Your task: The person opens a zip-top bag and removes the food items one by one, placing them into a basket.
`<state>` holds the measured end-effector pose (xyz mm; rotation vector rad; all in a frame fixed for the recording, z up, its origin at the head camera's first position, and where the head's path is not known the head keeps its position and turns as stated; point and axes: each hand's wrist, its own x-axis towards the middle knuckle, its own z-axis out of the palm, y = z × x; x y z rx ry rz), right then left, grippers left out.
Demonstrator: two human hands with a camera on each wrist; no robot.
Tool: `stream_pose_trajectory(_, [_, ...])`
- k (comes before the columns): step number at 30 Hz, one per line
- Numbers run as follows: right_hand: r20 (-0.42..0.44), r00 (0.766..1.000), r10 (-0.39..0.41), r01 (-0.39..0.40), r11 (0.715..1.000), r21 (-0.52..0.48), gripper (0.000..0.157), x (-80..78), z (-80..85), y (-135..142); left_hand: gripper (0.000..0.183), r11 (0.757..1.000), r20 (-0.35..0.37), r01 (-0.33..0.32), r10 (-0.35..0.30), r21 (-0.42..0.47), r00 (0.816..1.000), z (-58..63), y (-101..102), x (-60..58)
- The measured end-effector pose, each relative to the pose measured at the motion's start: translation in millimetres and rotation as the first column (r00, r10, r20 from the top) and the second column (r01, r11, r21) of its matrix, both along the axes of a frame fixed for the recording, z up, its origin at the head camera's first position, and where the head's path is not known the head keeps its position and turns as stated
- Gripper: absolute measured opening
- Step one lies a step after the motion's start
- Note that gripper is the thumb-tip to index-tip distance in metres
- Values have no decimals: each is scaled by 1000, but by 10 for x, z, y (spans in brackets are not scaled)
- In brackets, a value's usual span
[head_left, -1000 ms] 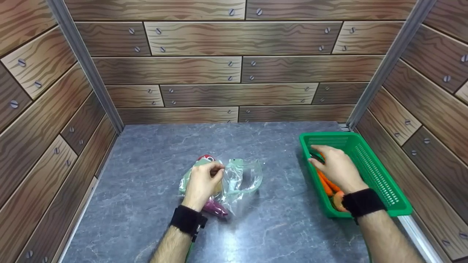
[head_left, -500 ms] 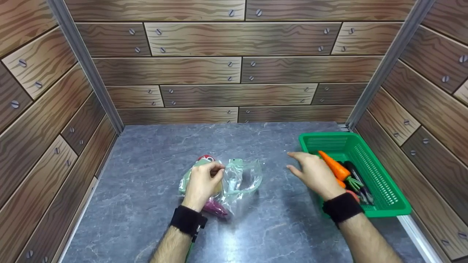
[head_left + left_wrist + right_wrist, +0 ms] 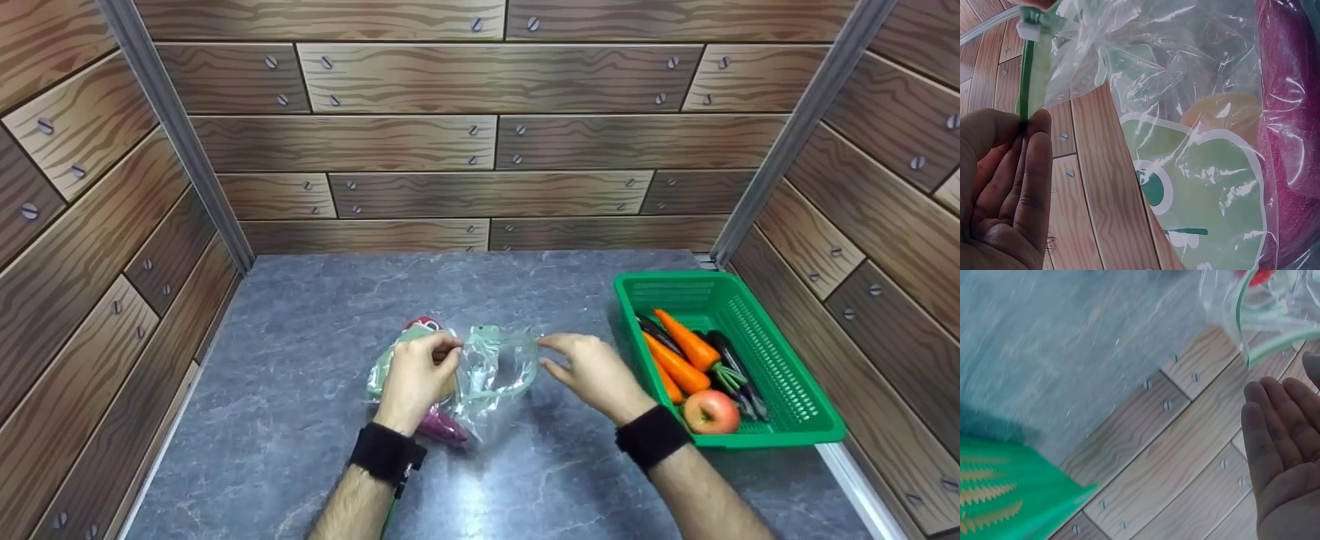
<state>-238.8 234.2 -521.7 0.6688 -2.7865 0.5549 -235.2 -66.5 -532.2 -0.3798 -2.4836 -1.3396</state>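
Observation:
My left hand pinches the green zip edge of a clear zip bag between thumb and fingers. The bag's mouth gapes toward the right. Inside it, a purple-red long item and a rounded tan item show through the plastic; a green cartoon face is printed on the front. A white zip slider sits along the top edge. Close by the bag's right corner is my right hand, fingers extended and thumb apart, holding nothing. In the right wrist view its fingertips appear just off the zip edge.
At the right of the grey tabletop stands a green plastic basket. It holds several carrots, dark eggplants and a red-yellow apple. Wood-patterned walls enclose the back and sides.
My right hand has moved left from over the basket to the bag's right edge, uncovering the carrots and apple. The left hand and bag stay in place.

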Motion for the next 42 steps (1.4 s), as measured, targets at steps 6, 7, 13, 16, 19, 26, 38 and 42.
stream_pose_trajectory(6, [7, 994, 106, -106, 994, -21, 29, -39, -172, -207, 12, 1000, 8, -3, 3, 3, 1000, -14, 2, 8])
stream_pose_trajectory(7, [11, 993, 121, -121, 992, -23, 28, -48, -201, -234, 12, 1000, 10, -2, 2, 4, 1000, -15, 3, 11])
stream_pose_trajectory(13, [56, 985, 163, -163, 987, -13, 24, -107, -370, -372, 12, 1000, 44, 1, -1, 3, 999, -33, 14, 20])
stream_pose_trajectory(16, [70, 983, 167, -168, 986, -1, 22, -136, -446, -424, 12, 1000, 66, 8, -8, 6, 998, -44, 19, 23])
stream_pose_trajectory(19, [78, 984, 158, -161, 987, 23, 19, -153, -514, -454, 12, 1000, 73, 17, -17, 6, 997, -52, 18, 31])
stream_pose_trajectory(26, [83, 983, 161, -167, 984, 61, 7, -139, -607, -474, 11, 1000, 48, 18, -18, -10, 999, -99, -37, 63])
stream_pose_trajectory(38, [73, 973, 217, -220, 975, 36, 13, -58, -733, -415, 19, 998, 63, -14, 18, -64, 998, -379, -418, 64])
stream_pose_trajectory(42, [47, 967, 249, -252, 966, 62, 14, -50, -773, -400, 25, 992, 66, 7, 2, -125, 998, -480, -545, 97])
